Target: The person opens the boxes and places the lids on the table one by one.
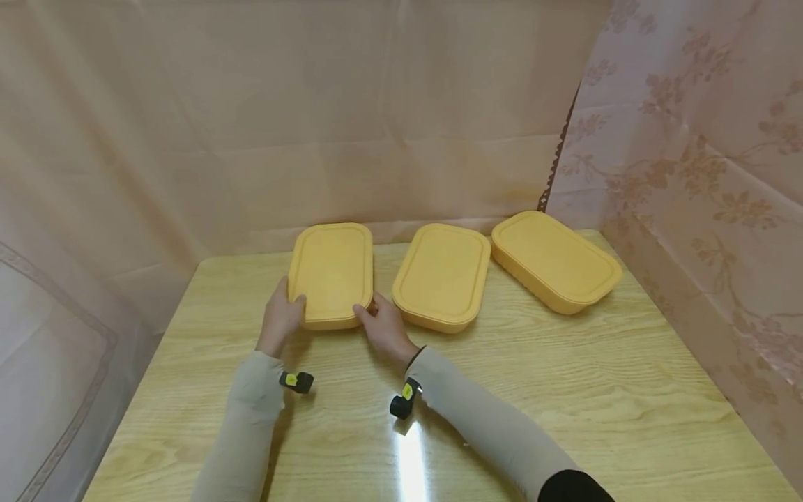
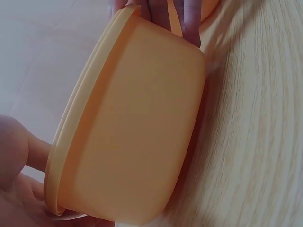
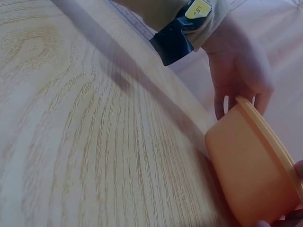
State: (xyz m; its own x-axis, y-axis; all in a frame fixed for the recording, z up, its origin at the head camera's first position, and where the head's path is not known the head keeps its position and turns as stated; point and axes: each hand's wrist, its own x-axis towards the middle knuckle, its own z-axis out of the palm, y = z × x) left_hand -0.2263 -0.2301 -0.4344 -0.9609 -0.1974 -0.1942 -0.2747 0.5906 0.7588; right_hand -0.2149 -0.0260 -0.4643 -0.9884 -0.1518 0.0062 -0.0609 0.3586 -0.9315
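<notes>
The leftmost yellow box [image 1: 332,275] is held between the two hands, so neither is nearer. From the left hand [image 1: 280,321] it lies to the right and ahead; from the right hand [image 1: 384,329], to the left and ahead. Its long axis runs away from both, roughly straight ahead. It is gripped by the left hand along its left side and by the right hand at its near right corner, each with the thumb at the lid's edge and the fingers partly closed round the wall.

The middle yellow box [image 1: 442,275] lies just beside the right hand, to its right; the far yellow box [image 1: 555,259] is well off, further right.

Most fingers are hidden behind the walls in the head view, and both wrist views are cut off. Whether the held box rests fully on the worktop [image 1: 339,432] cannot be told.
</notes>
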